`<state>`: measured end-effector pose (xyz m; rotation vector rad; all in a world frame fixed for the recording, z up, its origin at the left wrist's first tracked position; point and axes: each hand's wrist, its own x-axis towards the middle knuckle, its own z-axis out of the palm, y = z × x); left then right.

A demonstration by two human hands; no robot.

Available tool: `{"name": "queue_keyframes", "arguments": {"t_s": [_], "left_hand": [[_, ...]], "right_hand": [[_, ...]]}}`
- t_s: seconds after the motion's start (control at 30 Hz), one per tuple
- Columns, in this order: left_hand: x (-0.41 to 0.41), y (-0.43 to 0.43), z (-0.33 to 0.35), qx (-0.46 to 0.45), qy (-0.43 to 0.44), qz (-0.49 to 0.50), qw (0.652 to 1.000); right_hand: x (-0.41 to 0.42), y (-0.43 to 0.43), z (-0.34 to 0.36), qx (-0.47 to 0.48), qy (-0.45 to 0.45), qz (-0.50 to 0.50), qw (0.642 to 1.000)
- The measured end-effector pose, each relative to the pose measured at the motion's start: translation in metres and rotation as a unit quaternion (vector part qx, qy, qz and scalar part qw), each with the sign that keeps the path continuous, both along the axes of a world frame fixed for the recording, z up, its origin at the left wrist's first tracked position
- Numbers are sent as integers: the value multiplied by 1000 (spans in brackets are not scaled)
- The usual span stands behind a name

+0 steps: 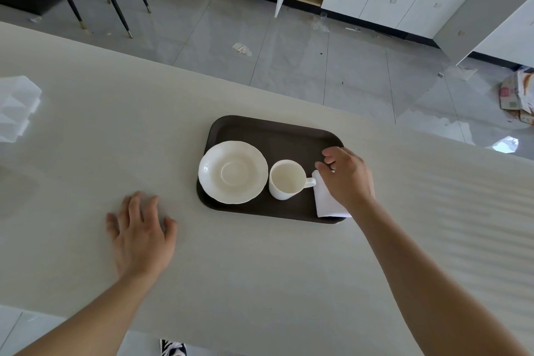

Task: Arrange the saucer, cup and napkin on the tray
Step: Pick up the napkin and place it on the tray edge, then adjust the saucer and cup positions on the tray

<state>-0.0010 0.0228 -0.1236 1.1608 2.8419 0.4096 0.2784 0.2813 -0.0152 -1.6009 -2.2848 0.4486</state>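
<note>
- While the left hand (141,233) lies flat and open on the table (260,269), the right hand (346,179) pinches the napkin (326,202).
- Napkin, cup (286,179) and saucer (232,172) sit on the tray (274,133), cup between them.

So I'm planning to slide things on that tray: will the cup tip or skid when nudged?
The cup looks glazed and empty, so probably light and apt to skid on the smooth tray. It stands upright on a wide base, so tipping seems unlikely. Its handle touches the napkin, which may drag.
</note>
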Motion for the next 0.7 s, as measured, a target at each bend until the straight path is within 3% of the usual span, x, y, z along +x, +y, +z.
{"name": "queue_keyframes", "arguments": {"t_s": [0.17, 0.37, 0.53, 0.7], "left_hand": [[-1, 0, -2, -5, 2, 0, 1000], [-2, 0, -4, -8, 10, 0, 1000], [-2, 0, -3, 2, 18, 1, 1000], [0, 1, 0, -3, 19, 2, 1000]], "right_hand": [[-52, 17, 13, -44, 17, 20, 999], [-109, 34, 10, -101, -86, 115, 985], [-142, 45, 3, -158, -209, 209, 942], [-157, 47, -3, -189, -223, 234, 927]]}}
